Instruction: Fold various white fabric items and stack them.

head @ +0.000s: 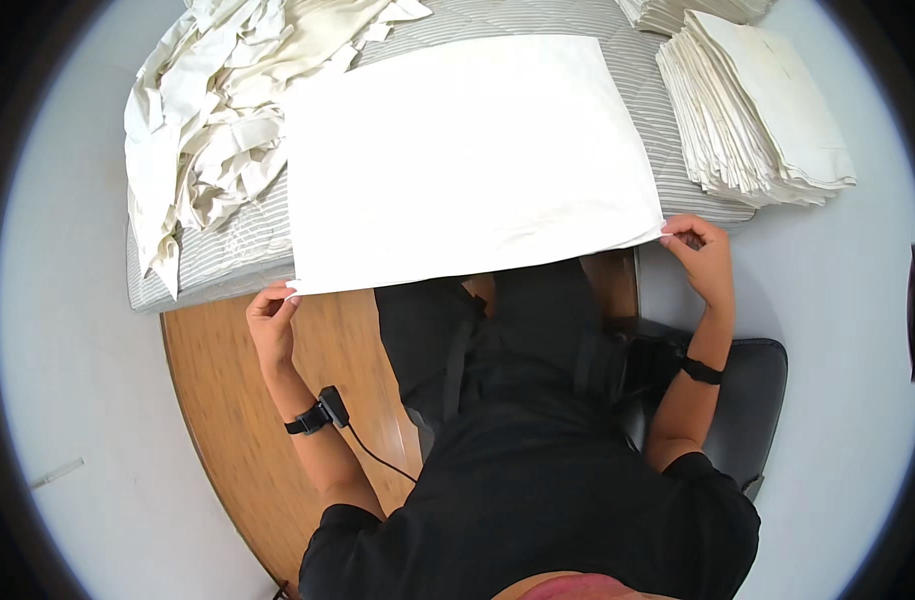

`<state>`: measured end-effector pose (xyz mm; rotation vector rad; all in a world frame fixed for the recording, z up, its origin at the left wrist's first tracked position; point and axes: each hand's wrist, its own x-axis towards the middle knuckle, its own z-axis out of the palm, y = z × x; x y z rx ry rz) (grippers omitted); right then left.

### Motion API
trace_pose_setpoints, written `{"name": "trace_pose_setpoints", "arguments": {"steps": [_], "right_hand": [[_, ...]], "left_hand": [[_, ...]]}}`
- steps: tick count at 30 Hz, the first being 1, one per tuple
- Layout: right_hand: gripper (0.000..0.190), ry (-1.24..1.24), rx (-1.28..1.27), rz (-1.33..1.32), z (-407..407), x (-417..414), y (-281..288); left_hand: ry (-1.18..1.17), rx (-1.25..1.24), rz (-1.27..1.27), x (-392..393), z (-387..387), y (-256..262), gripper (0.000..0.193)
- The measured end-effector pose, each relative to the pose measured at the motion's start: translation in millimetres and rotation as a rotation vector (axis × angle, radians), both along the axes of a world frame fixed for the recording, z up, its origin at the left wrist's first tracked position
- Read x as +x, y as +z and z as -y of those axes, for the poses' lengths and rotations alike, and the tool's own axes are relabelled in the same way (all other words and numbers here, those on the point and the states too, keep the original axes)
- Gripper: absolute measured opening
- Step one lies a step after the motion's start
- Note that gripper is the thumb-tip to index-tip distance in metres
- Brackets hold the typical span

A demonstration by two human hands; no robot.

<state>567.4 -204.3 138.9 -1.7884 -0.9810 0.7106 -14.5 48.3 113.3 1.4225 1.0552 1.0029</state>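
A large white rectangular cloth (465, 161) lies spread over a striped mattress (630, 82), its near edge reaching past the mattress towards me. My left hand (272, 319) pinches the near left corner between thumb and fingers. At the near right corner, my right hand (701, 259) grips the cloth the same way. Between the two hands the near edge runs nearly straight, with slight creases close to the right corner. Whether the cloth is a single layer or doubled I cannot tell.
Crumpled off-white cloths (225, 112) are heaped at the mattress's left. A stack of folded white cloths (757, 112) stands at its right, with another stack (690, 11) behind. A black chair (746, 405) is at my right, above a wooden floor (232, 390). A cable (379, 459) hangs from my left forearm's strap.
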Motion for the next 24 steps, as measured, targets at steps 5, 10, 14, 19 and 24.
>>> {"name": "trace_pose_setpoints", "arguments": {"steps": [5,10,14,19,24], "right_hand": [[0.012,0.35,-0.367,0.029,22,3,47],[0.01,0.521,-0.363,-0.1,37,7,85],[0.016,0.163,0.037,-0.079,-4,9,59],[0.015,-0.155,0.337,0.141,-112,22,20],[0.014,-0.243,0.141,0.457,-174,36,-21]], "left_hand": [[-0.355,-0.219,-0.352,-37,28,50,0.013],[-0.459,-0.291,-0.237,-28,36,89,0.012],[-0.131,0.13,-0.063,7,-6,76,0.009],[0.229,0.144,0.066,72,-91,44,0.011],[0.347,0.492,-0.443,120,-133,9,0.011]]}}
